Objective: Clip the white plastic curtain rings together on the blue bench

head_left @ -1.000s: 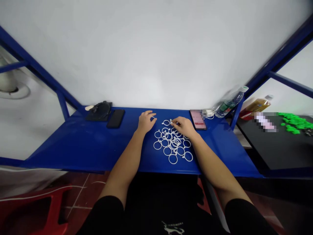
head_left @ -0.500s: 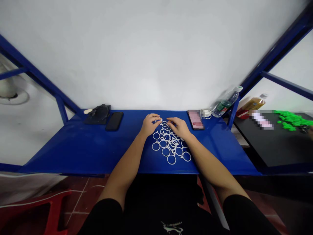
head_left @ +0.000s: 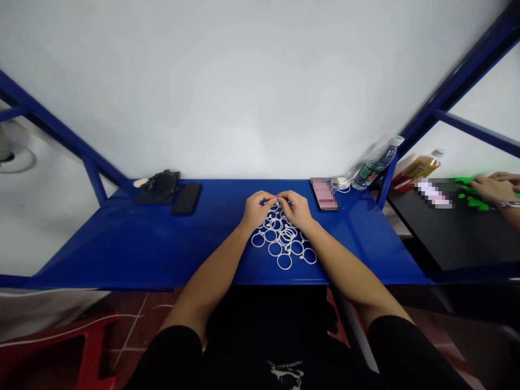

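Note:
Many white curtain rings, each with a small knob or eyelet, lie in a loose pile on the blue tabletop. At the pile's far end, my left hand is closed in a pinch. My right hand is pinched too, and the fingertips of both hands meet. A small white part of a curtain ring shows between the fingers; the rest of it is partly hidden by them. Several rings lie just below and between my hands, some overlapping.
A black phone and a dark crumpled item lie to the left. At right are a pink-screened phone, a white cable and a water bottle. Another person's hands handle green pieces on a black table.
My hands, apart before, have come together at the fingertips over the far end of the pile. Another person's hands have come into view at the right over the green pieces.

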